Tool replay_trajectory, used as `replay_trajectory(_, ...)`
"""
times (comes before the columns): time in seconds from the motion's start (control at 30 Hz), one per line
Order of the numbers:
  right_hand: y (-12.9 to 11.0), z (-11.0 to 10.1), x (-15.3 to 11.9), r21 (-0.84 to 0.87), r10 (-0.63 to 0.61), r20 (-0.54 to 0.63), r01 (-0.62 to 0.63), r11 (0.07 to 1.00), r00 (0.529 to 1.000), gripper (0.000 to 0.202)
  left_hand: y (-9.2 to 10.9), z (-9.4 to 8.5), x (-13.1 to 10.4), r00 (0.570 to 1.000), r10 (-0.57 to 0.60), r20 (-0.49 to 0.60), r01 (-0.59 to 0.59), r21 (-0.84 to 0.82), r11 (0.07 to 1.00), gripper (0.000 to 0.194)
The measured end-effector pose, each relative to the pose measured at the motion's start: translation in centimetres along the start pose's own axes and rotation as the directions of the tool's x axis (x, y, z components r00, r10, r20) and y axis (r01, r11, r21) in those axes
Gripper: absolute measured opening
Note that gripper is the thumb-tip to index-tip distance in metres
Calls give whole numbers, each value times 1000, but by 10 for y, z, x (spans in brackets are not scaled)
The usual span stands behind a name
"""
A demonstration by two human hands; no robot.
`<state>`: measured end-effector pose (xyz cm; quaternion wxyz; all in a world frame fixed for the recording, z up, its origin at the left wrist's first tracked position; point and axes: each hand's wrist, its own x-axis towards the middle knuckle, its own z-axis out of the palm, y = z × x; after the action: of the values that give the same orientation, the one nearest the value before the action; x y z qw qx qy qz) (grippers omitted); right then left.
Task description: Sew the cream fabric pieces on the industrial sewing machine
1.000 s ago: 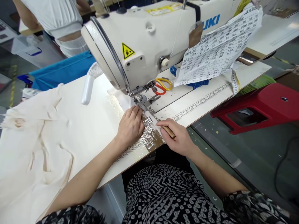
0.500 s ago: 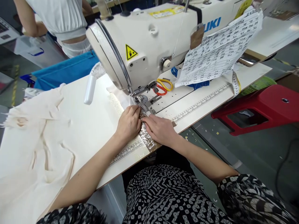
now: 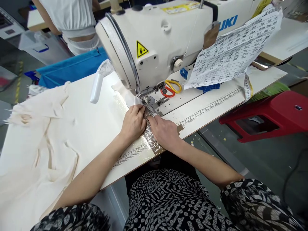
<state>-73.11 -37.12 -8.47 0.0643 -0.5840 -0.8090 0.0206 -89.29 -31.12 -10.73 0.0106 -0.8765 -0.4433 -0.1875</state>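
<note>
Shiny strip (image 3: pixel 151 138): one, a crinkled, silvery-brown band lying on the table (image 3: pixel 96 128) in front of the sewing machine (image 3: pixel 168 41), running from the table's near edge up to the presser foot (image 3: pixel 150 102). Sewing machines: one, white, with one yellow warning sticker (image 3: pixel 142 49). Scissors (image 3: pixel 170 88): one pair, with one yellow and one red handle, lying behind the needle area. Printed sheet (image 3: pixel 235 48): one, taped to the machine arm. Red stool (image 3: pixel 269 114): one, on the floor to the right.

Left hand (image 3: pixel 133 123): palm down, fingers extended and pressed flat along the left edge of the strip, fingertips just short of the presser foot. Right hand (image 3: pixel 163 131): palm down on the strip's right side, fingers flat and pointing at the foot. Both hands press rather than grip; whether the right hand conceals anything beneath it cannot be told. The hands lie just beside each other.

Surface: pale tabletop with a printed ruler (image 3: pixel 207 107) along its front edge; cream cloth (image 3: pixel 36 154) heaped at the left. Grey floor with scattered scraps. Another person in white stands beyond the table.
</note>
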Motion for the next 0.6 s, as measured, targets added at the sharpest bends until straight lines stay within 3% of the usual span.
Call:
replay_trajectory(0.1,1,3,-2,0,-22,-43,23,1000,999,39,-5,2,2,1000,-20,-4,19,-10,1000,42)
replay_trajectory(0.2,6,10,-15,29,-119,-188,127,991,975,36,0,-2,2,997,-70,22,70,2,998,41)
replay_trajectory(0.3,14,18,-30,58,-195,-349,229,972,916,35,10,-17,-2,990,-104,90,103,20,995,39)
replay_trajectory(0.37,19,22,-35,103,-219,-379,276,956,899,36,15,-35,-9,982,-95,166,88,52,995,36)
replay_trajectory(0.5,22,23,-36,151,-212,-389,289,945,897,40,22,-79,-55,957,-122,264,107,71,992,30)
replay_trajectory(0.6,22,21,-36,123,-251,-412,327,937,876,40,15,-101,-114,951,-284,122,269,132,954,30)
